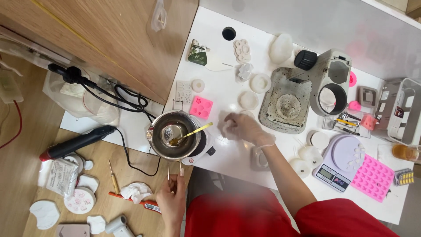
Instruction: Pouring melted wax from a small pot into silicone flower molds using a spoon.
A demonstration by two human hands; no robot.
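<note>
At surface edge: left hand pinches wire handle of metal pot; right hand, gloved, holds crumpled wipe. Pot could tip, spoon slide, hot stuff spill.

Light: bright, even, diffuse, probably from above. White table near overexposure; upper right corner washed out with a faint pink cast. Shadows soft and short. Glare: specular highlights inside metal pot, on its rim and on gold spoon. Right hand slightly motion-blurred, edges soft. Left hand sharper. Red clothing at bottom edge out of focus, hazy upper border. Wide-angle distortion: table edges splay outward towards corners.
</note>
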